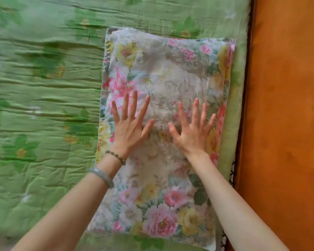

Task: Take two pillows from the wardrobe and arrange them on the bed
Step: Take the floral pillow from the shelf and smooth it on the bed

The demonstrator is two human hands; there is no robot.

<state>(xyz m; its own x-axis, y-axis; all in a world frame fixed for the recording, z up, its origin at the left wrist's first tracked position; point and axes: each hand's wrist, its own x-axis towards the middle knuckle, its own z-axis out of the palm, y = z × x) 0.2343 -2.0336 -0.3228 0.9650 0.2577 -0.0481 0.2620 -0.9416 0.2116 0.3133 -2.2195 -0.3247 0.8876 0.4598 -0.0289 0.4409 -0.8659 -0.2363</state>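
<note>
"Green quilt (43, 105), rumpled, covers the bed (234, 98); an orange wooden board (288, 105) runs along its right edge."

"And the pillow?"

"One floral pillow (167, 73) lies flat on the quilt at the right side, its long edge just beside the board. I can't tell if a second one sits under it."

"Hands?"

"Both are on it, palms down. The left hand (130, 131) and right hand (192, 134) have fingers spread wide and straight. They grip nothing and seem to be pressing or smoothing the cover."

"What could spoil it?"

"I'd guess a harder push from one hand would skew the pillow on that loose quilt, or drag the quilt into worse folds. A shove to the right could jam it against the board."

"Anything smaller?"

"The left forearm wears a pale bangle (102, 177), and the wrist has beads (116, 156). The beads hang close to the cover and might catch a seam. Only one pillow is plain to see, so stopping now may leave the job half done."
</note>
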